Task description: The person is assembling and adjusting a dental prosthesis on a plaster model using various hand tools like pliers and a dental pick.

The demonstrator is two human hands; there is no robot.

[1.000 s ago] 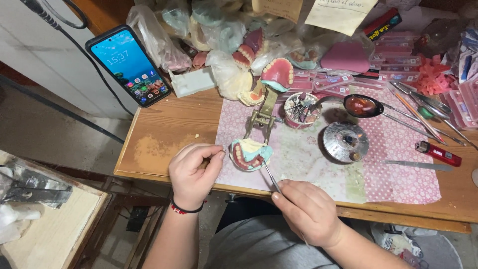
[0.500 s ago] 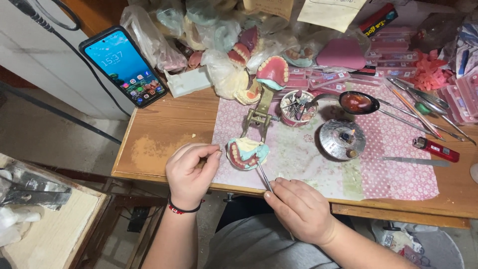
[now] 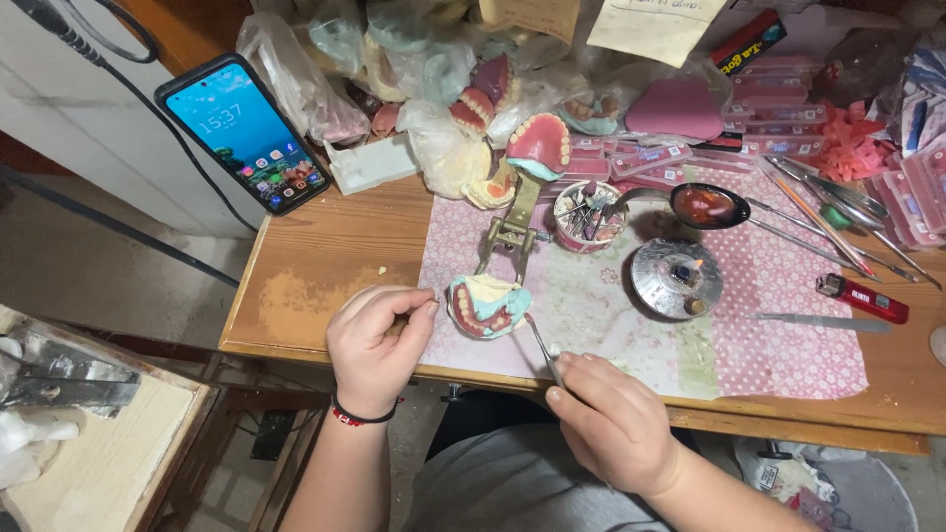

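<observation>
We see the left hand [image 3: 379,345] pinched shut on the near side of the pink-and-teal wax denture model [image 3: 488,307], which sits on the pink dotted cloth [image 3: 788,335] close to the front edge of the wooden bench [image 3: 325,256]. The right hand [image 3: 616,429] has its fingers closed around a thin metal carving instrument [image 3: 540,345], whose tip meets the model's right side.

We judge the main risk to be the model's place so near the front edge: a hard push from the instrument could slide it on the cloth and tip it off the bench into the lap below. A slip of the tip could also gouge the soft wax or nick the steadying left fingers. The small round metal burner [image 3: 676,279] in the middle of the cloth seems to show a flame, and the right forearm moves just in front of it, so a sleeve or the cloth could scorch.

The bench is worn bare wood, crowded along its back edge with bagged plaster casts [image 3: 443,148] and pink tooth trays [image 3: 778,108]. A smartphone [image 3: 246,133] leans at the back left corner against a pale wall. A red lighter [image 3: 862,299] lies toward the right edge.
</observation>
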